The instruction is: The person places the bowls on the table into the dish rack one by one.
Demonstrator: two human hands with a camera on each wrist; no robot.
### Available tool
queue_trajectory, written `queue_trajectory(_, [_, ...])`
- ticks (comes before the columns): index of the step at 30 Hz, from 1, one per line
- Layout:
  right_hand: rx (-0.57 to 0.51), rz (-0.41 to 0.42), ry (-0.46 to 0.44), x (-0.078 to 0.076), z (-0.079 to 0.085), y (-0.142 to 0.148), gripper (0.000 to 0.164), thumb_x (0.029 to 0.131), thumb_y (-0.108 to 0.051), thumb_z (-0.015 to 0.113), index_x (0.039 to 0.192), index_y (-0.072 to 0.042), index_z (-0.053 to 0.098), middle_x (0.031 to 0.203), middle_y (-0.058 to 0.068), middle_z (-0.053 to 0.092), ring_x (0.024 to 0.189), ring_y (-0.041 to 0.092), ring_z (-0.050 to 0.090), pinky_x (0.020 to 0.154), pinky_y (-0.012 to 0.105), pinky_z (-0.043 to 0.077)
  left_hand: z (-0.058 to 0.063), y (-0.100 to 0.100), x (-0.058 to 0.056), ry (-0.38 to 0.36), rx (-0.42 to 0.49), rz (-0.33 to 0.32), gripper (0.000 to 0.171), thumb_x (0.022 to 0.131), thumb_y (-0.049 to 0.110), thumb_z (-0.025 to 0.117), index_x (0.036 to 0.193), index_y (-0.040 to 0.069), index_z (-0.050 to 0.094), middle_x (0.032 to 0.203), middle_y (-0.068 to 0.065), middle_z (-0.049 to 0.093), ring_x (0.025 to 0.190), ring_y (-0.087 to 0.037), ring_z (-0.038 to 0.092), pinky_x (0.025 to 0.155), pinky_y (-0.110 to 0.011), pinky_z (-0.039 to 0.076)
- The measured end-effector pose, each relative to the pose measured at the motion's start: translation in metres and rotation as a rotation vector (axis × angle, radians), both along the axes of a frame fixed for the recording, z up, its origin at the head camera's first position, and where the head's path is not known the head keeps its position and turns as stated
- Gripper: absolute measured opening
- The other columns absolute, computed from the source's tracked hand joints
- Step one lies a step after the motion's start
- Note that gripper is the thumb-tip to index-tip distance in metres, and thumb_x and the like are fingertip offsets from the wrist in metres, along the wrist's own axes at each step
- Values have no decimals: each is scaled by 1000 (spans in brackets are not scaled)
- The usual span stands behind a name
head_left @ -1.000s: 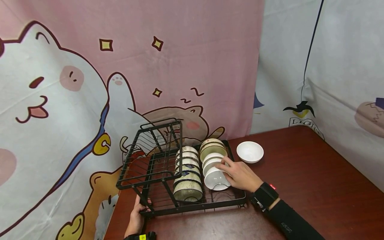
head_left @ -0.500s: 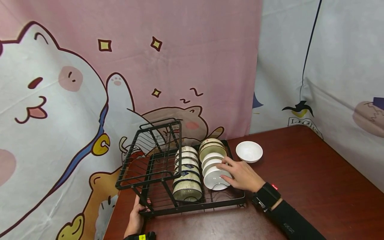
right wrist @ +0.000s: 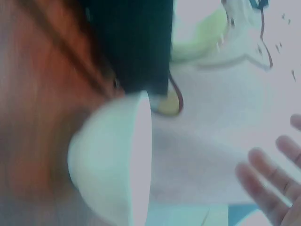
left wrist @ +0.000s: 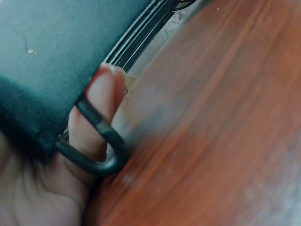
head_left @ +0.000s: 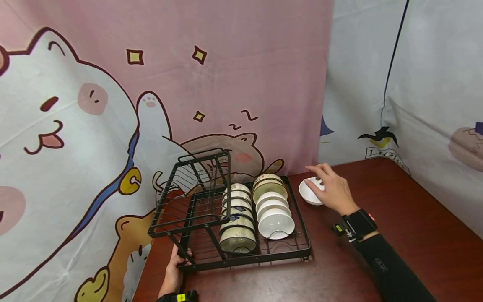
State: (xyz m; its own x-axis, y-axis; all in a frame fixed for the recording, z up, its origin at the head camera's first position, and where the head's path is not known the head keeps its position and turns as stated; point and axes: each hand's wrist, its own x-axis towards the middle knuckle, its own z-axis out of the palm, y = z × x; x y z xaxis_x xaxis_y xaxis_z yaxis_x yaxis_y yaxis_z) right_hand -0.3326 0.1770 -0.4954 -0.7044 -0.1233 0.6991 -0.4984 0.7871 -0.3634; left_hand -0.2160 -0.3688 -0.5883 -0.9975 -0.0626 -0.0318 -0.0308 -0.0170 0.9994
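Observation:
My left hand (head_left: 172,270) holds the front left corner of a black two-tier dish rack (head_left: 264,259). In the left wrist view a finger shows behind the rack's looped wire foot (left wrist: 96,165). My right hand (head_left: 335,192) is raised over a white bowl (head_left: 307,194) standing upright on the table right of the rack. Its fingers are spread and hold nothing; in the right wrist view they appear apart from the bowl's rim. Several white bowls (head_left: 276,225) stand on edge in the rack's right row, in front of cream and green bowls (head_left: 269,191).
Several patterned bowls (head_left: 237,243) fill the row beside the white ones. The rack's raised upper shelf (head_left: 188,230) stands at the left. A printed cloth (head_left: 264,84) hangs close behind the brown table (head_left: 396,201).
My right hand has left the white bowls in the rack and moved right and back, over the bowl on the table. My left hand stays at the rack's corner.

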Motion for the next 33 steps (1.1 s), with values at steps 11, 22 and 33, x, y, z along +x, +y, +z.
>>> queue_trajectory(11, [-84, -232, -484, -21, -31, 34, 57, 98, -33, 64, 146, -4, 51, 130, 29, 55, 113, 48, 61, 82, 64, 50, 1, -2, 0, 15, -35, 20, 57, 90, 2, 24, 147, 6, 26, 107, -5, 50, 84, -13, 49, 70, -25, 47])
queue_trajectory(22, [-186, -179, -788, -25, -57, 39, 52, 101, -22, 55, 142, 9, 50, 122, 35, 63, 67, 24, 66, 60, 35, 49, 0, 0, 0, 4, -30, -7, 55, 90, 1, 24, 145, 4, 25, 106, -5, 50, 86, -14, 47, 72, -25, 46])
queue_trajectory(33, [-503, -79, -744, -27, -56, 35, 54, 92, 2, 43, 144, 16, 36, 134, 46, 48, 100, 45, 68, 75, 49, 61, 0, 1, -2, -31, -39, 15, 58, 90, 3, 23, 148, 3, 22, 107, -6, 50, 85, -14, 48, 73, -26, 47])
